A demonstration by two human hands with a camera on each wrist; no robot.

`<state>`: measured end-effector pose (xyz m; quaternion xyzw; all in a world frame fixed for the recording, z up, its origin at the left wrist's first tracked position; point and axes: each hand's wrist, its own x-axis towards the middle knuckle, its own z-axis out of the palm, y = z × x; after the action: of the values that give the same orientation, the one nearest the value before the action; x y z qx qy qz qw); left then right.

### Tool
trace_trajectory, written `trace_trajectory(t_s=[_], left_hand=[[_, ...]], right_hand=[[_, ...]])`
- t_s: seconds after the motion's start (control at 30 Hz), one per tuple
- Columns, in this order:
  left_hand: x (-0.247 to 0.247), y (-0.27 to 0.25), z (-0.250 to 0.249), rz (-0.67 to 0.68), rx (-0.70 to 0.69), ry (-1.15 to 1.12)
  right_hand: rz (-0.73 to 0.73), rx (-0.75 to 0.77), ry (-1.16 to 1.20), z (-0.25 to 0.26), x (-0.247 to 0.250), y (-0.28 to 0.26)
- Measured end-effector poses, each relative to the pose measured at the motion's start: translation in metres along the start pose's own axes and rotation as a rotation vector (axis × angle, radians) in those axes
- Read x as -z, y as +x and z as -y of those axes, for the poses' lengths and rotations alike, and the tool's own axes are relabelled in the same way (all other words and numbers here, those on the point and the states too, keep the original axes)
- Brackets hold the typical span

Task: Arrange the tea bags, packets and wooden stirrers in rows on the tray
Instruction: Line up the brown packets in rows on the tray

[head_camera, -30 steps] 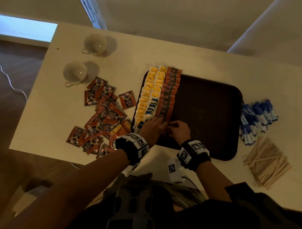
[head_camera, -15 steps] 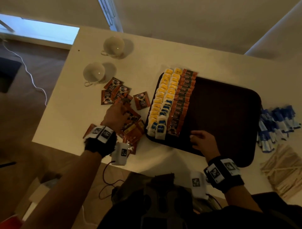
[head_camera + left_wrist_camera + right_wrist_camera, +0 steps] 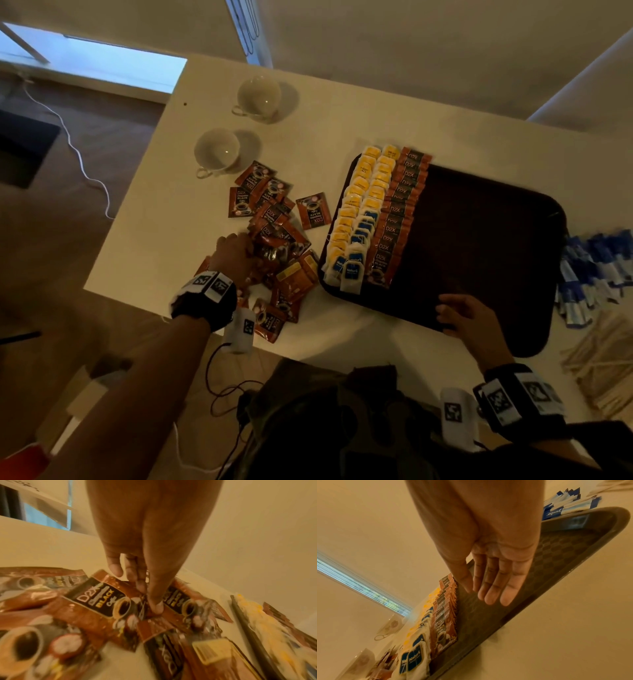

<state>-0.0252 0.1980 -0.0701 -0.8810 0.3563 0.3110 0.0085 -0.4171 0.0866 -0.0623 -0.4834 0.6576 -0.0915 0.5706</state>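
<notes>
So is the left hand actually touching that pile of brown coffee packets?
Touching. In the left wrist view the left hand's fingers press down onto the brown coffee packets.

Left hand (image 3: 150, 536) fingertips (image 3: 157, 606) down among loose coffee packets (image 3: 102, 599) beside tray (image 3: 248, 626).

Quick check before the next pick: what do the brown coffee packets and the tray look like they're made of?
Coffee packets: glossy printed film or foil, likely; highlights glint across their crinkled faces. Tray: dark, matte, probably moulded plastic; its floor carries a fine embossed checker texture and a raised rounded rim. Neither material is certain from look alone.
</notes>
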Motion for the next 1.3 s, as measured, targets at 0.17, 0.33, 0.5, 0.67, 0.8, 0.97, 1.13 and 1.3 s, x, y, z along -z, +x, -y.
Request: trace_trajectory(t_s=[0.17, 0.33, 0.5, 0.67, 0.8, 0.97, 1.13, 1.3], left_hand=[[0.016, 0.01, 0.003, -0.107, -0.09, -0.181], [0.035, -0.002, 0.009, -0.141, -0.164, -0.433], [0.039, -0.024, 0.021, -0.308, -0.038, -0.543], [0.02, -0.032, 0.036, -0.123, 0.037, -0.351], [0.002, -0.037, 0.041, 0.059, 0.014, -0.066], [-0.012, -0.032, 0.044, 0.074, 0.029, 0.032], [-0.003, -0.024, 0.035, -0.062, 0.037, 0.051], [0.027, -0.039, -0.005, -0.33, -0.207, -0.058]], right_hand=[[-0.004, -0.001, 0.036, 0.004, -0.004, -0.005], [0.003, 0.011, 0.043, 0.006, -0.008, -0.007], [0.012, 0.025, 0.038, 0.006, -0.011, -0.008], [0.019, 0.023, 0.031, 0.008, -0.013, -0.008], [0.021, 0.029, 0.028, 0.008, -0.014, -0.008], [0.017, 0.029, 0.018, 0.009, -0.015, -0.01], [0.004, 0.042, -0.032, 0.01, -0.017, -0.014], [-0.005, 0.172, -0.135, 0.024, -0.021, -0.022]])
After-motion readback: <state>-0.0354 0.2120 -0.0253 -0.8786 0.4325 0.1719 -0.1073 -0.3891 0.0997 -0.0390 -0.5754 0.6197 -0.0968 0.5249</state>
